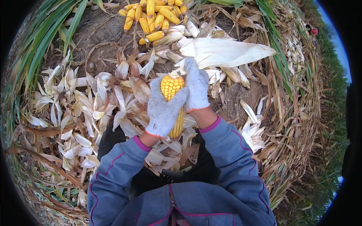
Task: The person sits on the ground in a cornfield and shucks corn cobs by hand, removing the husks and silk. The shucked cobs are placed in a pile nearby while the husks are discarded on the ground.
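Note:
My left hand [165, 108], in a pale grey knit glove with an orange cuff edge, wraps around a bare yellow ear of corn [172, 86]. The ear's stalk end points away from me, and its lower part shows below the palm. Right beside it, my right hand [197, 86], gloved alike, grips the base of a large pale corn husk [229, 52]. That husk leaf spreads out to the right, above the ground. My right fingers are close to the stalk end of the ear; whether the husk is still joined to it is hidden.
A pile of husked corn ears [154, 17] lies at the top. Unhusked ears [237, 75] rest on the soil to the right. Loose husks [93, 104] cover the ground at left. Cornstalks [299, 113] line the right, with another heap of ears [294, 52] beyond.

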`<state>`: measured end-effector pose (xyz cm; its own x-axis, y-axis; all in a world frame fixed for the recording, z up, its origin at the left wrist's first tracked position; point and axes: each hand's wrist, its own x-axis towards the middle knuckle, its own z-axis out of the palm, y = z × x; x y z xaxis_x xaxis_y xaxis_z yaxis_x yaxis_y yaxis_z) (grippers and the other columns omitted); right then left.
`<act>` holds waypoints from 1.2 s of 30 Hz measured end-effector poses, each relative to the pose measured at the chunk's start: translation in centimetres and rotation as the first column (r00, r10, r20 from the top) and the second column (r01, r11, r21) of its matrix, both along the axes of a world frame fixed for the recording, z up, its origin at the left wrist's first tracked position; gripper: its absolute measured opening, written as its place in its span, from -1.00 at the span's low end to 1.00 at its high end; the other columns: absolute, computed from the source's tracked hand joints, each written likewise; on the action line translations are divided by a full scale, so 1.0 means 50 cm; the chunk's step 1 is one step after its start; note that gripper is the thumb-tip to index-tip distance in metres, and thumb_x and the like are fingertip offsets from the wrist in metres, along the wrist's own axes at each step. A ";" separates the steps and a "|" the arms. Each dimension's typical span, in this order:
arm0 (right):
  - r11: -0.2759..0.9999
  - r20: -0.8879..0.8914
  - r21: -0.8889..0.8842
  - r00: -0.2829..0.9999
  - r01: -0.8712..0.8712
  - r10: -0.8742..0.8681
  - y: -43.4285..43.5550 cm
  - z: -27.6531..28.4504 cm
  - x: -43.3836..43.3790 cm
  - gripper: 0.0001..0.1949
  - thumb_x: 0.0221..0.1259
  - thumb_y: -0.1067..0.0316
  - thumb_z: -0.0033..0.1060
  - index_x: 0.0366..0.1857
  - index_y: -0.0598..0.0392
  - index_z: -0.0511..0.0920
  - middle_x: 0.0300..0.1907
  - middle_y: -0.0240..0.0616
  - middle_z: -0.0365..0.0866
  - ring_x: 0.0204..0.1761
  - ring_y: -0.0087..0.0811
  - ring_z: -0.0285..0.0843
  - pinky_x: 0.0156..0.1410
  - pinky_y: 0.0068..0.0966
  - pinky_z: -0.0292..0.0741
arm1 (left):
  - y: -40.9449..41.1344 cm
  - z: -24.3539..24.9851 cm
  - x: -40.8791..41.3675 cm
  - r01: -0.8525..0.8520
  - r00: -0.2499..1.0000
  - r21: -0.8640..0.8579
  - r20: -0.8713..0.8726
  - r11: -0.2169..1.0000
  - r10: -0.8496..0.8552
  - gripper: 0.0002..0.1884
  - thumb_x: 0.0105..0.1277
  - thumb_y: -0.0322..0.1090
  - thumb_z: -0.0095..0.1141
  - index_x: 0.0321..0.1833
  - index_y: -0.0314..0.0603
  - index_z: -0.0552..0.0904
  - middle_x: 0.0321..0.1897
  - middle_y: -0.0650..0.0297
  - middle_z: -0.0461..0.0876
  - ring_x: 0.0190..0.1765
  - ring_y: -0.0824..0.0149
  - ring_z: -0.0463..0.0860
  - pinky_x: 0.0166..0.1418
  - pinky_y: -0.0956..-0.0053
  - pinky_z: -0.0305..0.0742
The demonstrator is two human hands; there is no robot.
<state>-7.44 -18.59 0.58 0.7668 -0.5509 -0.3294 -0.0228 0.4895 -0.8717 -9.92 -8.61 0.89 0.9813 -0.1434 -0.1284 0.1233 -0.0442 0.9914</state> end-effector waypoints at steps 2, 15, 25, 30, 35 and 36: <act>0.999 -0.003 0.039 1.000 0.018 -0.018 0.004 0.019 -0.001 -0.77 0.33 0.14 0.15 -0.34 0.09 0.51 -0.37 -0.41 0.51 -0.36 -0.59 0.48 -0.30 -0.57 0.49 | 0.004 0.007 0.002 0.005 1.000 0.034 0.021 0.999 -0.005 -0.39 0.10 -0.11 0.35 0.12 -0.26 0.39 -0.10 0.13 0.57 -0.07 0.30 0.60 0.02 0.41 0.50; 0.928 0.013 0.137 0.937 -0.347 0.348 -0.059 0.058 0.005 -0.75 0.32 0.20 0.17 -0.17 0.18 0.61 -0.27 -0.32 0.66 -0.33 -0.60 0.57 -0.27 -0.69 0.50 | 0.027 -0.007 -0.001 0.335 0.934 0.003 -0.135 0.942 -0.332 -0.32 0.11 0.00 0.33 0.17 -0.27 0.37 -0.05 0.11 0.55 -0.02 0.25 0.59 0.08 0.35 0.48; 0.702 0.401 0.668 0.914 -0.248 -0.058 -0.073 0.044 0.018 -0.76 0.45 0.22 -0.15 -0.36 0.05 0.50 -0.67 -0.61 0.08 -0.71 -0.73 -0.03 -0.70 -0.72 0.02 | 0.013 -0.018 -0.013 0.069 0.960 -0.265 -0.243 0.962 -0.136 -0.45 0.24 -0.07 0.24 0.16 -0.27 0.40 -0.14 0.18 0.57 -0.11 0.32 0.60 -0.02 0.42 0.53; 0.785 0.225 0.597 0.974 -0.166 0.035 -0.075 0.026 0.062 -0.77 0.46 0.22 -0.13 -0.34 0.04 0.51 -0.68 -0.62 0.10 -0.71 -0.74 -0.05 -0.71 -0.72 0.00 | 0.015 -0.023 -0.007 -0.134 0.879 -0.596 -0.441 0.792 -0.183 -0.59 0.32 -0.16 0.15 0.10 -0.25 0.43 -0.19 0.25 0.56 -0.23 0.46 0.59 -0.19 0.53 0.55; 0.069 -0.578 -0.667 0.574 -0.742 0.580 -0.076 -0.086 0.057 -0.56 0.25 0.06 0.09 0.08 0.14 0.49 0.01 -0.05 0.62 0.06 -0.08 0.55 0.17 -0.32 0.46 | 0.079 0.029 0.025 0.019 0.851 -0.789 -0.309 0.614 -0.424 -0.46 0.29 -0.15 0.17 0.24 -0.26 0.38 -0.07 0.21 0.58 -0.10 0.37 0.64 -0.03 0.49 0.60; -0.097 -0.642 -0.640 0.461 -0.763 0.612 -0.025 -0.045 0.058 -0.55 0.23 0.06 0.08 0.10 0.11 0.48 0.07 -0.05 0.58 0.12 -0.06 0.51 0.20 -0.29 0.44 | 0.107 0.026 0.033 -0.056 0.882 -0.769 -0.337 0.637 -0.330 -0.48 0.30 -0.12 0.15 0.22 -0.25 0.40 -0.10 0.20 0.60 -0.14 0.35 0.66 -0.06 0.47 0.62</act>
